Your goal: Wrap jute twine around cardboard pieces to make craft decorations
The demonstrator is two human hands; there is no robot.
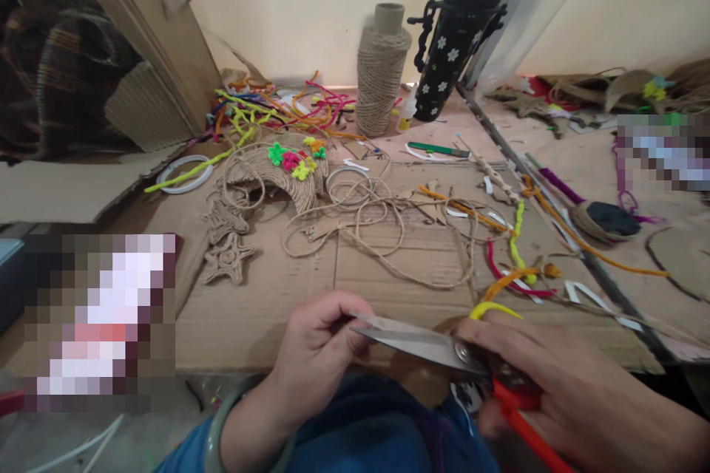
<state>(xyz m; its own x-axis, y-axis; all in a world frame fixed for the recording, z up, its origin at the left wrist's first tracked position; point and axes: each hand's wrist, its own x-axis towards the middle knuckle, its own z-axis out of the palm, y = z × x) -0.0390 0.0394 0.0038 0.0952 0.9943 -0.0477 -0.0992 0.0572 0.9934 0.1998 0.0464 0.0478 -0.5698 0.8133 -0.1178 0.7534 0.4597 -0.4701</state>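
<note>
A pair of scissors (418,344) with a red handle is gripped in my right hand (546,377), its blades pointing left and slightly apart. Near the blade tips, my left hand (316,355) is closed in a pinch; whatever lies between its fingertips is too small to make out. Beyond the hands, loose jute twine (388,266) curls across the cardboard. A twine-wrapped crescent (277,181) carries bright pipe-cleaner flowers (291,161). Next to it lie twine-wrapped stars (226,259).
A twine cone (381,81), a small glue bottle (407,114) and a black flowered tumbler (452,52) stand at the back. Coloured pipe cleaners (310,103) are heaped left of the cone. A green cutter (438,149) lies near the middle. Cardboard boxes (160,37) border the left.
</note>
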